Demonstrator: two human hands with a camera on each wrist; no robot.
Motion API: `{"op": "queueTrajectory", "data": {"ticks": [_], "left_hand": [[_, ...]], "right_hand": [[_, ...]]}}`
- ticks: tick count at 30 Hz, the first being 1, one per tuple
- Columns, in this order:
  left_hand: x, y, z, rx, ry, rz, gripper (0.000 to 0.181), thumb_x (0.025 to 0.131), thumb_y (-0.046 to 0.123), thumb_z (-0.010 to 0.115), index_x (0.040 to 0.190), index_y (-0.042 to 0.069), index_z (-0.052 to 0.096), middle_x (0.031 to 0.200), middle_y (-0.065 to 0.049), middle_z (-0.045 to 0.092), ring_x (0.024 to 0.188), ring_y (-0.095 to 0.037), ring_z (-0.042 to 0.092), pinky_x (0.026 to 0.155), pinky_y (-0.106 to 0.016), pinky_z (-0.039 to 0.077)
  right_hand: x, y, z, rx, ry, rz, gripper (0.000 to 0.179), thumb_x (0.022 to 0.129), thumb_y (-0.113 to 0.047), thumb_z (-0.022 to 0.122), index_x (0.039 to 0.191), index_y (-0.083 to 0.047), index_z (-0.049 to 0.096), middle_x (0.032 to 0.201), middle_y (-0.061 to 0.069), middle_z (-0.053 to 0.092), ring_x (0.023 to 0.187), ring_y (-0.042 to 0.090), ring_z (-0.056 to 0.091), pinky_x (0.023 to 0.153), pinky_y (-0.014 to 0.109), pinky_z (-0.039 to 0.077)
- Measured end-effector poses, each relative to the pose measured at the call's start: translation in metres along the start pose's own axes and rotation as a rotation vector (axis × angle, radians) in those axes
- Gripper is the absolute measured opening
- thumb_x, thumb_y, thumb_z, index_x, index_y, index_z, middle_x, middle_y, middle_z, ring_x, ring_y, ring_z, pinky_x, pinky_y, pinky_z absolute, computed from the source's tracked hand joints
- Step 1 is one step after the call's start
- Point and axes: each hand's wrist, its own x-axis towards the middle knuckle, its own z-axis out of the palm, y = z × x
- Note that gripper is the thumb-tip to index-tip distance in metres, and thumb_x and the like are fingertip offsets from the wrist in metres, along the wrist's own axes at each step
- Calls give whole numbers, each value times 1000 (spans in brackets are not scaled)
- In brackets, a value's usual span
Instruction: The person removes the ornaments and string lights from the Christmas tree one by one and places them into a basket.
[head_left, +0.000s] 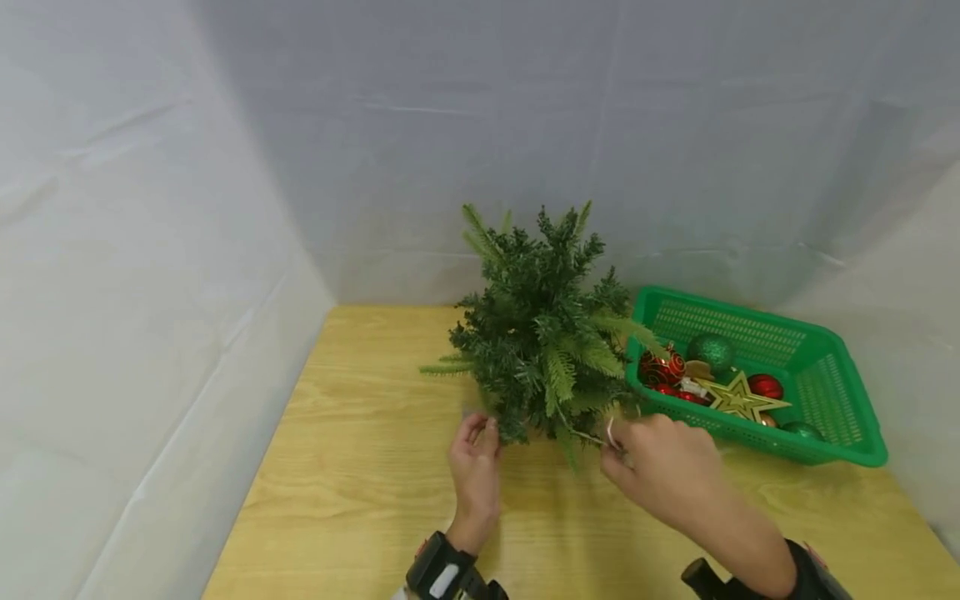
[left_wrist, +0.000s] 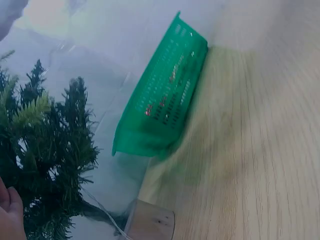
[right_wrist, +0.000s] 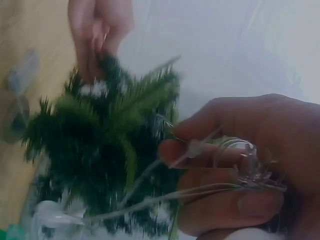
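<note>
A small artificial Christmas tree (head_left: 540, 333) with dark and lighter green sprigs stands on a round wooden base (left_wrist: 150, 222). My left hand (head_left: 476, 471) is at the tree's lower left, pinching a branch tip between thumb and fingers. On the right side, my right hand (head_left: 663, 467) holds a bunched clear wire, seemingly a string of lights (right_wrist: 250, 167), in its curled fingers. Strands of it run from this hand toward the tree in the right wrist view. A thin wire also passes near the trunk in the left wrist view.
To the right, a green plastic basket (head_left: 847, 400) holds a gold star (head_left: 741, 398) and several red and green baubles (head_left: 711, 352). A small whitish box (right_wrist: 24, 72) lies on the wooden table (head_left: 337, 483) beside the base. White sheeting (head_left: 420, 150) surrounds the table.
</note>
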Motion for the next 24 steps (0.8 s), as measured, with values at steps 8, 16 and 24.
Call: {"op": "queueTrajectory", "data": {"ticks": [8,16,24], "left_hand": [[0,5,-5,72,25,22,17,97,1,54,108,-11,54,91,-3,56,69,-6,49,60,-18,42],[-3,9,-3,95,27,33,15,95,-1,56,105,-12,55,90,-3,57,71,-6,53,61,-17,45],[-3,13,-4,122,-25,-1,19,96,0,56,109,-14,54,93,-5,56,73,-9,54,63,-18,46]], "right_hand": [[-12,22,-16,-45,-145,187,10,94,-22,59,93,-15,66,54,-4,42,42,15,36,39,28,24],[-16,14,-27,-66,-34,298,24,97,-23,51,76,-14,57,50,1,35,40,19,32,39,30,21],[13,51,3,-49,81,142,27,91,-9,60,65,-12,53,50,-1,32,42,12,26,42,25,16]]}}
